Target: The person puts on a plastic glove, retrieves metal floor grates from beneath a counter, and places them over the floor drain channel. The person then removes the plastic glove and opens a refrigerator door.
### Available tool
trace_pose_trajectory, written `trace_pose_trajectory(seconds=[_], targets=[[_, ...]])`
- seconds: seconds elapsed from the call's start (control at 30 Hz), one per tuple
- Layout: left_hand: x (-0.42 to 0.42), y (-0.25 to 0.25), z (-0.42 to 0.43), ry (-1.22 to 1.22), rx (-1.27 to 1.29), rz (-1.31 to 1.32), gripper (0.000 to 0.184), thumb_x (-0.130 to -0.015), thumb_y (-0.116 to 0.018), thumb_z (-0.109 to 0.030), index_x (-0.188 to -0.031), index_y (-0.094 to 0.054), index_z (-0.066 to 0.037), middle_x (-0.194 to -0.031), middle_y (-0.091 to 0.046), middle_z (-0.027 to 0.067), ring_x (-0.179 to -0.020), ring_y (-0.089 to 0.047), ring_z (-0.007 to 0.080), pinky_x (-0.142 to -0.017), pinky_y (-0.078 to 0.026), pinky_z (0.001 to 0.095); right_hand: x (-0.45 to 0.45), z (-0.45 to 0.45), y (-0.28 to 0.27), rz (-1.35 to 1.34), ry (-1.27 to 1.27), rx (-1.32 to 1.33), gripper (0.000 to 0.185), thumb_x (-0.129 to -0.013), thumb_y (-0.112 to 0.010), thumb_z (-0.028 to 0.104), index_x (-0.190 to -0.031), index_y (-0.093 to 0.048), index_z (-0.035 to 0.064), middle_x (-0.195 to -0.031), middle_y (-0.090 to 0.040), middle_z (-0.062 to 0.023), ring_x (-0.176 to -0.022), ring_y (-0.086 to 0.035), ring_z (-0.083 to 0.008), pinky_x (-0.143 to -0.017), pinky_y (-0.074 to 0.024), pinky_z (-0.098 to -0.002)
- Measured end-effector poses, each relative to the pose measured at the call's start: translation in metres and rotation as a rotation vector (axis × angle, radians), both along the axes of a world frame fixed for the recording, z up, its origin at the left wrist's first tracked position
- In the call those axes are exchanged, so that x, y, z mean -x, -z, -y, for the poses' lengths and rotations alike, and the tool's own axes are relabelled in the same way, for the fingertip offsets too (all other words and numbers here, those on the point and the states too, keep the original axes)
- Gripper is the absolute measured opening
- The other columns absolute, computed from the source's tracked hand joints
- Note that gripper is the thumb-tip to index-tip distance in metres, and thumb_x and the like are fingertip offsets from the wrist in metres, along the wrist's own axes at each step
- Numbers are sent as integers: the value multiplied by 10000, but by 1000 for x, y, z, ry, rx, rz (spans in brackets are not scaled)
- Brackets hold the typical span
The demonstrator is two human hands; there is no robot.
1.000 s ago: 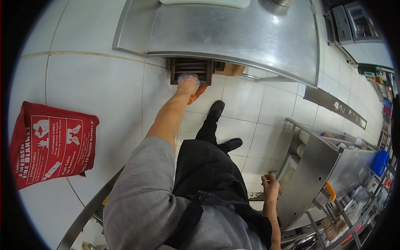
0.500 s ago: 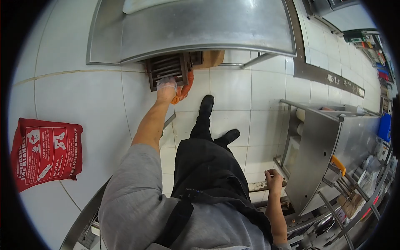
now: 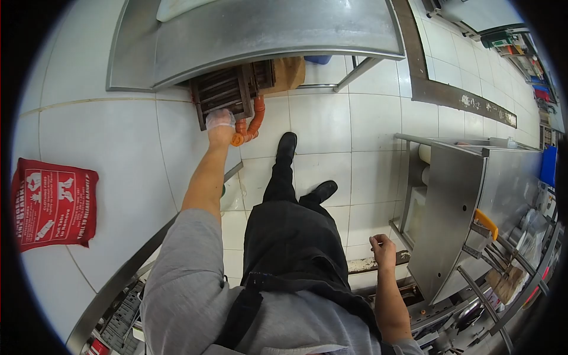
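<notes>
My left hand (image 3: 220, 121), in a clear plastic glove, is closed over the near edge of a dark brown slatted rack (image 3: 223, 94). The rack stands under the steel table (image 3: 266, 32), and its far part is hidden by the tabletop. Beside the hand an orange drain pipe (image 3: 255, 121) bends near the floor. Low at my right side hangs my bare right hand (image 3: 384, 251), its fingers curled loosely with nothing visible in them. It is nearest to the steel cabinet (image 3: 449, 219).
A red fire blanket pouch (image 3: 56, 204) is at the left on white tiles. Behind the rack stands a brown cardboard-like piece (image 3: 290, 75). Utensils with an orange handle (image 3: 486, 225) hang beside the cabinet. A metal rail (image 3: 136, 269) runs along my left side.
The view has shifted, so the table, rack and pouch appear farther left and slightly higher. My left hand stays at the rack's edge. The right hand still hangs at my side.
</notes>
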State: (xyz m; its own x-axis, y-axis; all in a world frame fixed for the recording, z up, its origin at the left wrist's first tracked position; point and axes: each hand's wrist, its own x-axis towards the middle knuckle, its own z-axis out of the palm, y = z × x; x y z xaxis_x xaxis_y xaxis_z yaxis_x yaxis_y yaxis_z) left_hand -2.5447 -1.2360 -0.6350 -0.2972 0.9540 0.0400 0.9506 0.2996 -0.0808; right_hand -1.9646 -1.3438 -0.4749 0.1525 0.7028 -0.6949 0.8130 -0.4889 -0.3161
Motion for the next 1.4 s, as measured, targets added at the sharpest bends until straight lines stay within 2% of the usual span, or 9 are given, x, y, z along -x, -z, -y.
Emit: trace_pose_trajectory(seconds=[0.27,0.37,0.7,0.73,0.87,1.1,1.2,1.37,1.4], targets=[[8,3,-2,34,235,1,125,-807,-522,-126,-833,-617,-49,-808,-643,178,-805,-644,335,-705,-516,419,-34,43,38,-8,-52,48,209,-814,-670,192,-871,-649,-8,-707,-662,-131,-595,-647,-210,-574,-492,-331],[-12,-1,11,38,142,-76,128,-733,-570,-84,-836,-640,-54,-788,-664,178,-730,-653,305,-673,-517,397,-51,52,40,-11,-119,15,209,-818,-667,188,-891,-648,-7,-703,-661,-129,-597,-654,-201,-564,-495,-327],[-46,0,77,-12,138,28,128,-745,-550,-100,-749,-672,-59,-834,-670,162,-774,-649,314,-705,-506,399,-81,70,75,6,-53,99,215,-808,-674,204,-884,-656,4,-770,-675,-149,-600,-657,-247,-616,-505,-357],[-46,-5,75,-46,284,82,144,-752,-546,-95,-820,-665,-52,-895,-669,168,-830,-649,314,-745,-505,395,-82,72,80,-1,-82,79,214,-809,-673,204,-873,-654,0,-764,-674,-146,-588,-653,-242,-605,-502,-354],[-33,8,77,-64,361,179,232,-755,-549,-117,-967,-633,-72,-967,-663,161,-894,-641,323,-806,-506,384,-78,68,66,-41,-102,92,223,-811,-671,209,-860,-650,-7,-734,-669,-151,-593,-660,-232,-590,-506,-345],[-72,-34,61,-122,516,289,266,-713,-552,-169,-927,-655,-49,-964,-656,206,-899,-641,345,-796,-513,422,-68,69,65,-44,-80,78,227,-817,-667,209,-861,-650,-13,-715,-664,-153,-581,-658,-224,-582,-505,-332],[-141,-108,66,-48,543,414,280,-734,-507,-189,-900,-667,-29,-929,-645,260,-900,-640,366,-805,-512,427,-69,82,77,-127,23,42,212,-828,-661,181,-868,-643,-26,-705,-653,-119,-542,-634,-181,-521,-487,-305],[-239,-143,102,-2,565,575,297,-737,-501,-184,-906,-665,-4,-944,-641,266,-931,-631,378,-833,-509,418,-71,82,66,-175,-51,-94,210,-819,-668,188,-836,-646,-20,-678,-650,-114,-545,-638,-186,-523,-487,-307],[-254,-175,105,-21,634,619,300,-734,-503,-181,-908,-659,8,-967,-636,270,-936,-627,379,-835,-507,425,-75,84,64,-187,-81,-124,210,-819,-668,187,-834,-645,-21,-672,-650,-114,-546,-640,-188,-524,-488,-310]])
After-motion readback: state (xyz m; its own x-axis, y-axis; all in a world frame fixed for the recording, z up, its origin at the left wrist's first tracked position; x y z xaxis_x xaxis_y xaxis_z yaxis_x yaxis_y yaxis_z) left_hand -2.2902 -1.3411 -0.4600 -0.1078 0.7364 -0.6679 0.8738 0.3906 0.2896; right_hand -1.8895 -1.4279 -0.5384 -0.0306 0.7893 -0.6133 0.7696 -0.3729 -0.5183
